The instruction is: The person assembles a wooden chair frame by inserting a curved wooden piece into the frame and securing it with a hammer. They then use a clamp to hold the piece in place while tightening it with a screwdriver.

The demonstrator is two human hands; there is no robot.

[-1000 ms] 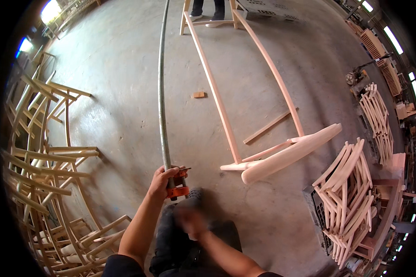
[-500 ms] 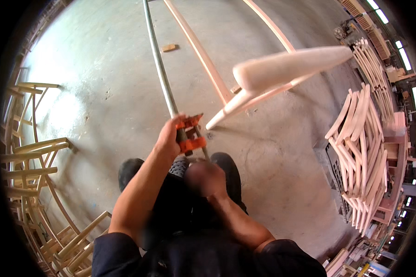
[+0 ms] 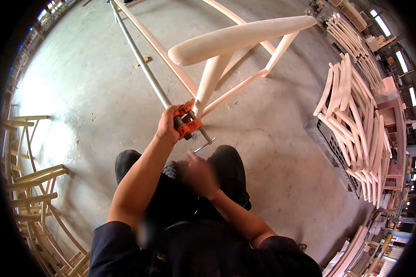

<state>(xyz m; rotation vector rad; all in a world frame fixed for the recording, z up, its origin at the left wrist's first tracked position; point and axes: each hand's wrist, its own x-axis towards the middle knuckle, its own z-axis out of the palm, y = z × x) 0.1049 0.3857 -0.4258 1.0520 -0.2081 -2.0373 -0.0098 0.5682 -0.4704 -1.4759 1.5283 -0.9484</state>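
My left hand (image 3: 168, 125) grips a long steel pipe clamp (image 3: 143, 69) at its orange head (image 3: 188, 121), next to the leg of a pale wooden chair frame (image 3: 235, 39) lying on the concrete floor. The clamp's screw handle (image 3: 203, 147) sticks out below the orange head. My right hand (image 3: 198, 173) is blurred, just under that handle, with fingers half curled and nothing seen in it. Long wooden rails (image 3: 159, 46) run beside the pipe toward the far end.
A stack of curved wooden chair parts (image 3: 356, 115) rests on a dark pallet (image 3: 330, 147) at the right. More wooden frames (image 3: 27, 184) stand along the left edge. A small wood block (image 3: 145, 59) lies on the floor.
The view has tilted down and closer. The chair frame and clamp now sit nearer to me, and my right hand has come up toward the clamp's screw handle.
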